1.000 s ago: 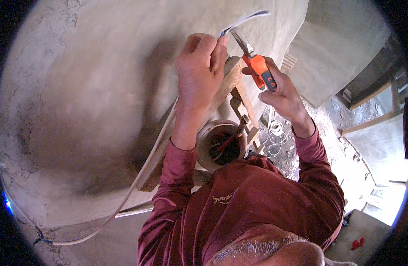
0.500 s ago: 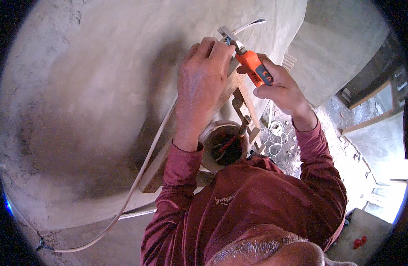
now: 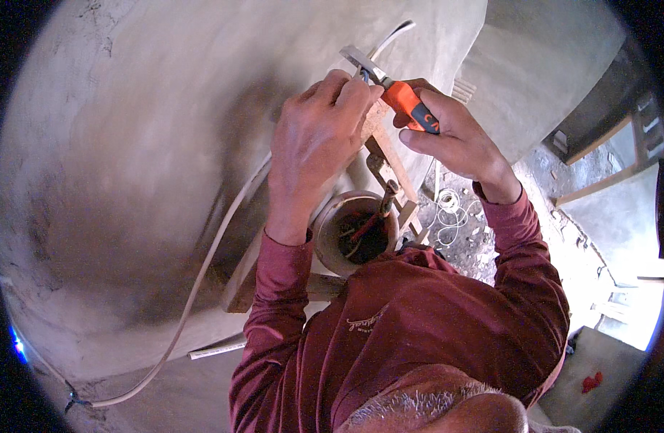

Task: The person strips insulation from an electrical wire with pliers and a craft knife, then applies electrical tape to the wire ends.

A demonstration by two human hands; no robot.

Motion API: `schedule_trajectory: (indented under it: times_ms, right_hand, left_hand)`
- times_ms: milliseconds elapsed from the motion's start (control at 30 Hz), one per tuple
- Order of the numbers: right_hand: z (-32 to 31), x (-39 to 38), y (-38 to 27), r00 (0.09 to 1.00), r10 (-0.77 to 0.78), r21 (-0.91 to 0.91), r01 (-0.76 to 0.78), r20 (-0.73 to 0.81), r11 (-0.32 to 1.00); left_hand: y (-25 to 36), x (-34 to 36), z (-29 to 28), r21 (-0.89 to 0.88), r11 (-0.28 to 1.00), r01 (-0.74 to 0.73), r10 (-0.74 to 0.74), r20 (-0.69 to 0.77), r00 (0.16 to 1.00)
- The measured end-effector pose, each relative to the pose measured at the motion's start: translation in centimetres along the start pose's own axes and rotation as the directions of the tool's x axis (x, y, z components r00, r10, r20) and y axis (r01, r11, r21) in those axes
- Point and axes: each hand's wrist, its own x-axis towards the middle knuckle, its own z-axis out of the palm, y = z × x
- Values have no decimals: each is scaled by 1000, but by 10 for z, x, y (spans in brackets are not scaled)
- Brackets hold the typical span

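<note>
My left hand [image 3: 314, 141] is raised in front of the plastered wall, its fingers pinched round a white electrical cable [image 3: 194, 289]. The cable hangs from that hand in a long curve to the lower left. A bit of blue wire shows at the fingertips, and a pale strand with a dark end [image 3: 398, 32] sticks up beyond them. My right hand [image 3: 458, 137] is closed round orange and black pliers [image 3: 411, 105]. Their metal head lies across the wires, right by my left fingertips. Whether the jaws bite the wire is too small to tell.
Below my hands stands a round bucket [image 3: 319, 242] with tools in it, one handle [image 3: 386, 200] poking up. A wooden frame [image 3: 393, 166] is beside it. A coil of white cable [image 3: 449, 203] lies on the rubble-strewn floor. A pale strip [image 3: 216, 351] sits near the wall's base.
Both hands have shifted a little to the left, with the cable and pliers. The cable's free end now points up more steeply. Both grips look the same.
</note>
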Motion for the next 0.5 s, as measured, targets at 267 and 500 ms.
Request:
schedule_trajectory:
  times_ms: [267, 500]
  right_hand:
    - [1, 4, 18, 1000, 14, 8, -14, -21, 1000]
    - [20, 6, 17, 994, 7, 310, 27, -106, 950]
  left_hand:
    - [-13, -9, 15, -395, 909, 132, -181, -90, 979]
    - [-11, -7, 14, -588, 788, 181, -293, -100, 951]
